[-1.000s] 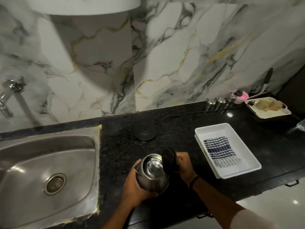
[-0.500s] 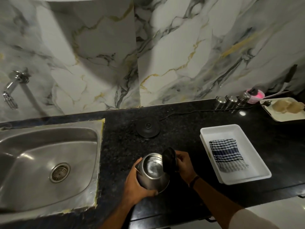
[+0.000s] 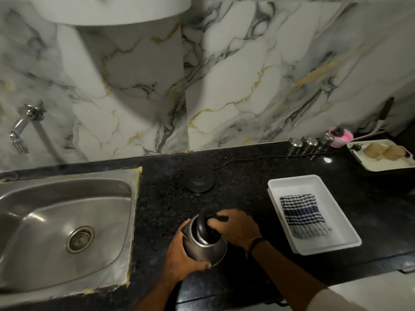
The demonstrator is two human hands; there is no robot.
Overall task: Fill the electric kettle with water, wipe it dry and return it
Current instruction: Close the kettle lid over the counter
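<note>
Fingers [image 3: 214, 221] of the right hand [image 3: 235, 227] are curled down over the black round lid [image 3: 205, 230] of the rounded stainless-steel electric kettle [image 3: 203, 248], pressing on its top; the lid sits low over the opening, though whether it is fully latched cannot be told. The left hand [image 3: 182, 259] wraps the kettle's left wall, thumb across the front, fingers closed firmly on the steel body. This two-hand arrangement is judged to serve one purpose: the left hand braces the body so that downward force on the lid does not tip or slide the vessel.

The kettle stands at the near edge of the black speckled stone worktop [image 3: 247, 176], between the stainless-steel sink [image 3: 62, 221] on the left and the white rectangular plastic tray [image 3: 332, 241] on the right. A folded blue-and-white checked cloth [image 3: 302, 215] lies in that tray, close at hand for the drying step. The black round power base [image 3: 199, 179] sits directly behind the kettle, with its cord running right along the wall, so the return requires only a short lift away from the body. A chrome wall tap [image 3: 21, 129] is mounted above the sink's far left.

Water content of the kettle cannot be seen. The cloth is untouched, so wiping appears not yet done.
</note>
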